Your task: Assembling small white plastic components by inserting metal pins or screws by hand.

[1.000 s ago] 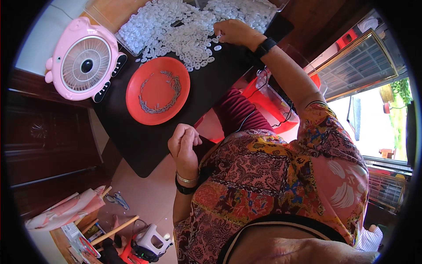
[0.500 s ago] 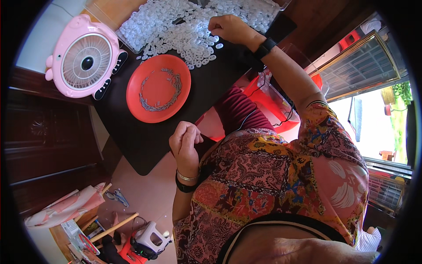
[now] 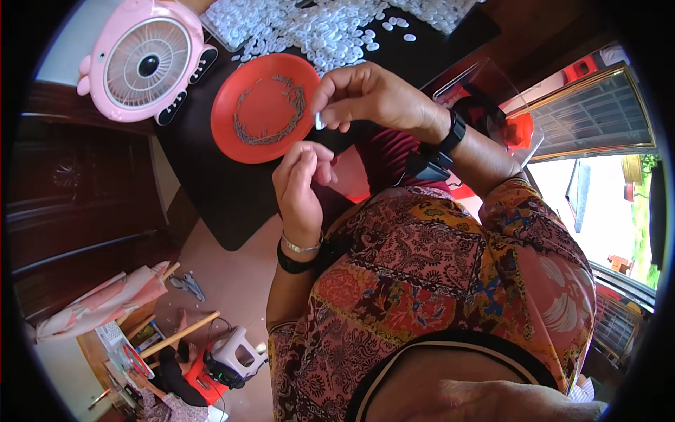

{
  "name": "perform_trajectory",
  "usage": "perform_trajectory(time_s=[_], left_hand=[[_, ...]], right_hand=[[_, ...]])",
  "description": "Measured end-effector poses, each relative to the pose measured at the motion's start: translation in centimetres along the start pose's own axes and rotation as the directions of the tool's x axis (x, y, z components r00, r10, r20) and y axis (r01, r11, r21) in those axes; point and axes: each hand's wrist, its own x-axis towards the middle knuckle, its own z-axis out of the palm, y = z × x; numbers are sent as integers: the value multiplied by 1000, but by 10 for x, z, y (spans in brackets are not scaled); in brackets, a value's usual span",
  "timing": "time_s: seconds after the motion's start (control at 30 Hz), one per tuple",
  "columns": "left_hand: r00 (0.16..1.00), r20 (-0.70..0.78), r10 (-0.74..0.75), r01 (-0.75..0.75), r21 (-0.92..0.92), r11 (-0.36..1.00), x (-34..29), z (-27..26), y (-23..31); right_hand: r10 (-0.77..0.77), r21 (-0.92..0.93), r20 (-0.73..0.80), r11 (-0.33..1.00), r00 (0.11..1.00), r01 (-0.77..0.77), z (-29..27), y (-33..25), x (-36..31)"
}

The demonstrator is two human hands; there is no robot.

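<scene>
Between the thumb and fingers of my right hand is a small white oval plastic piece, held at the right edge of a red plate. Just below it, near the plate's lower right rim, my left hand has its fingers curled and the thumb against them; whatever they may hold cannot be made out. Thin grey metal pins lie in a rough ring inside the plate. Beyond the plate spreads a large heap of similar white oval pieces, some scattered loose on the dark table.
A pink animal-shaped fan stands left of the plate on the black tabletop. A clear plastic bin is to the right of my right forearm. At lower left, another person sits by a small table, near a grey-white stool.
My right hand has come back from the heap toward my left hand, now with a white piece in its fingers. My left hand has risen slightly, and the view has shifted.
</scene>
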Motion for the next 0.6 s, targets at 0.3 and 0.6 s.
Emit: perform_trajectory(time_s=[0.3,0.6], left_hand=[[987,-49,-154,131,-315,940,0,3,0],[998,-31,57,-54,76,996,-3,-3,1]], right_hand=[[-162,-84,85,982,983,169,18,24,0],[1,-199,16,980,1000,2,21,18,-7]])
